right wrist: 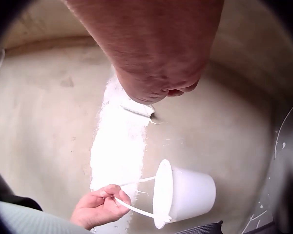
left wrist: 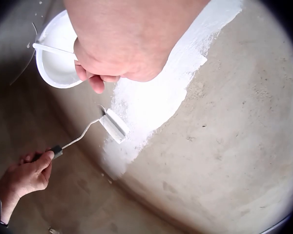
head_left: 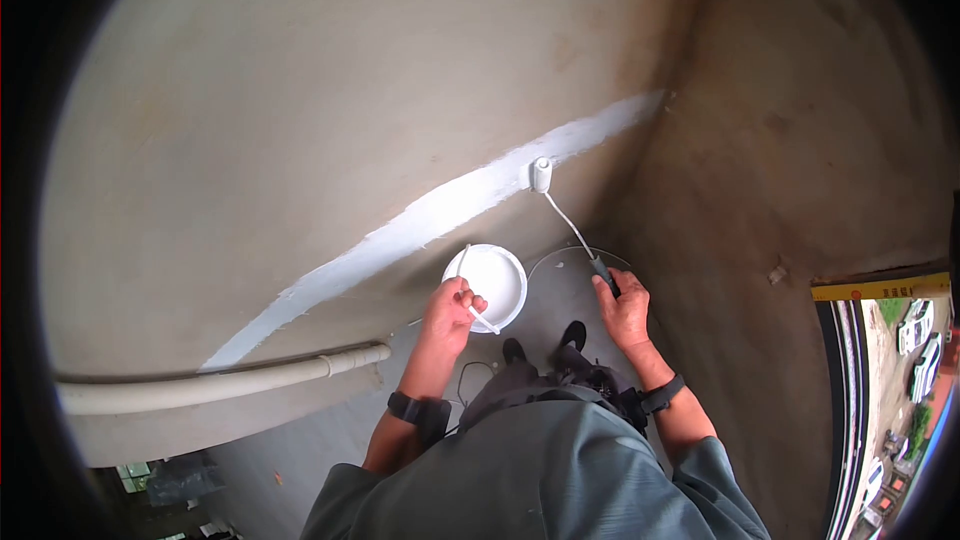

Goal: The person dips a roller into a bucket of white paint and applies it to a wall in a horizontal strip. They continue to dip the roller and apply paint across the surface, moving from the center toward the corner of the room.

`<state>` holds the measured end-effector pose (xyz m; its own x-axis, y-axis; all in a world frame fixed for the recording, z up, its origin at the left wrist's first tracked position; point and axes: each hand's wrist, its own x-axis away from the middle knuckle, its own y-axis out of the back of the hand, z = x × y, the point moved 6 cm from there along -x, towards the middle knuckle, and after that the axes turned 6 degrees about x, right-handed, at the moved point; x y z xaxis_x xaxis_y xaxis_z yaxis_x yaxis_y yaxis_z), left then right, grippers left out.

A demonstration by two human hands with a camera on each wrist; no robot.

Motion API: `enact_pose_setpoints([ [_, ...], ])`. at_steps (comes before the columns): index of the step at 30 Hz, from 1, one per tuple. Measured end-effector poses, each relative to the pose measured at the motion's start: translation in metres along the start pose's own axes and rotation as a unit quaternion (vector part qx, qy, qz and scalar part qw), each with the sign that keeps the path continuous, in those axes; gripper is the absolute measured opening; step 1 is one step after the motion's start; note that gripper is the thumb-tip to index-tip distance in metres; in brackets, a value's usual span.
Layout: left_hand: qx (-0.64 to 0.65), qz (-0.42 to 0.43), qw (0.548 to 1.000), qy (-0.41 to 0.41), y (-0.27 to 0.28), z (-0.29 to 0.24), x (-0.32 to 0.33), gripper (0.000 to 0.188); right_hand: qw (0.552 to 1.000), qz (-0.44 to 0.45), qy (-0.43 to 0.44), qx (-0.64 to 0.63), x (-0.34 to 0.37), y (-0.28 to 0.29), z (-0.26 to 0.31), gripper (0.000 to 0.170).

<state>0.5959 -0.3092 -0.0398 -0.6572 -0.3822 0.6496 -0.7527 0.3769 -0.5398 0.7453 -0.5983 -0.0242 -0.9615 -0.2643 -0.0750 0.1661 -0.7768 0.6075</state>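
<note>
My left hand (head_left: 452, 312) grips the thin white handle of a white bucket (right wrist: 193, 194), which hangs below it with white paint inside. In the head view my right hand (head_left: 625, 308) holds a small paint roller (head_left: 542, 175) by its dark grip (head_left: 605, 276). The roller's sleeve lies against the wall, at the lower edge of a band of white paint (head_left: 440, 215). In the right wrist view the right forearm and hand hide the roller's grip, and part of its sleeve shows beyond them.
A pale pipe (head_left: 200, 395) runs along the foot of the wall at left. At right, a second wall (head_left: 790, 120) meets the painted one in a corner. An opening with a yellow strip (head_left: 880, 288) shows parked cars outside. Paint drips spot the floor (right wrist: 283, 145).
</note>
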Motion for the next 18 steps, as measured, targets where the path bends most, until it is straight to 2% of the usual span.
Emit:
enact_pose_setpoints([
  [9, -0.024, -0.018, 1.000, 0.008, 0.017, 0.001, 0.006, 0.015, 0.993, -0.097, -0.051, 0.035, -0.020, 0.017, -0.024, 0.023],
  [15, -0.022, -0.019, 0.999, 0.027, 0.031, 0.007, 0.006, 0.018, 0.984, -0.135, -0.107, 0.045, -0.020, 0.001, -0.041, 0.032],
  [18, -0.029, -0.012, 0.999, 0.033, 0.041, 0.005, 0.004, 0.016, 0.980, -0.075, -0.181, -0.038, -0.020, -0.033, -0.058, 0.034],
])
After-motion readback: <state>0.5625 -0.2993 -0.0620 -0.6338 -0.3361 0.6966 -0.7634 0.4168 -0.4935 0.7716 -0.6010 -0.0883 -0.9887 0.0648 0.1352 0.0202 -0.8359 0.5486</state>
